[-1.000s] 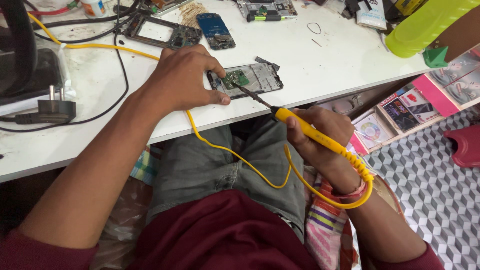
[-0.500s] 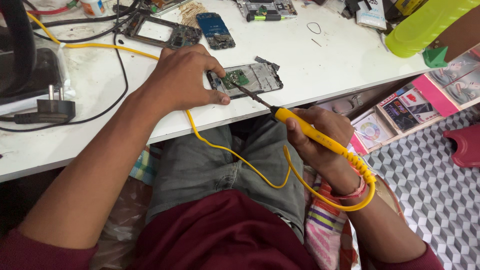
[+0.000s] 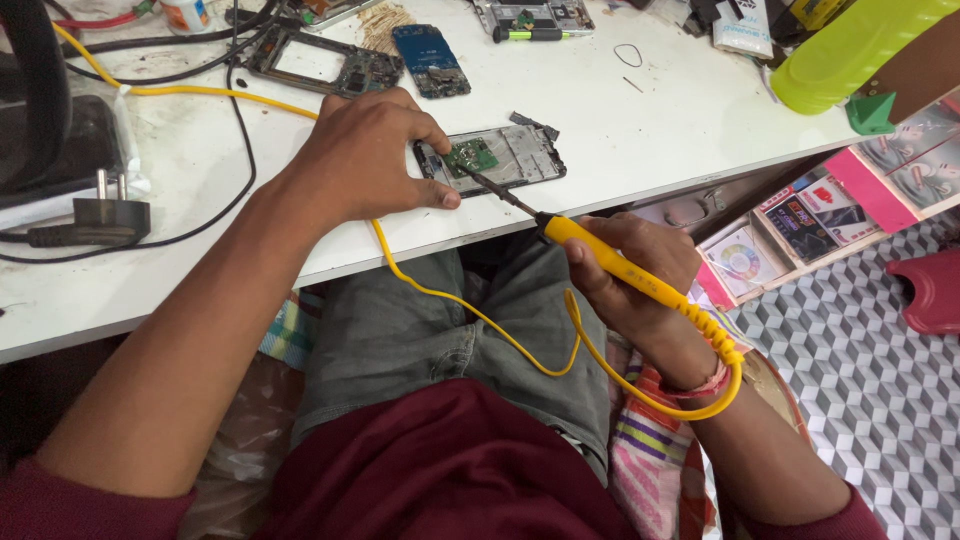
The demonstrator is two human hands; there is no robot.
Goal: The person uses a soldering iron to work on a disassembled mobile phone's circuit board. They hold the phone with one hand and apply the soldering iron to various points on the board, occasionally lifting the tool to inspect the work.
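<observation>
An opened phone lies near the front edge of the white table, its small green circuit board exposed. My left hand presses down on the phone's left end, thumb along its near side. My right hand grips a yellow soldering iron below the table edge. The iron's dark metal tip reaches up and left onto the green board. Its yellow cord loops over my lap and back across the table.
A phone frame, a blue board and another opened phone lie further back. A black plug and cables sit at the left. A lime green bottle lies at the right. Printed packets rest on the patterned floor.
</observation>
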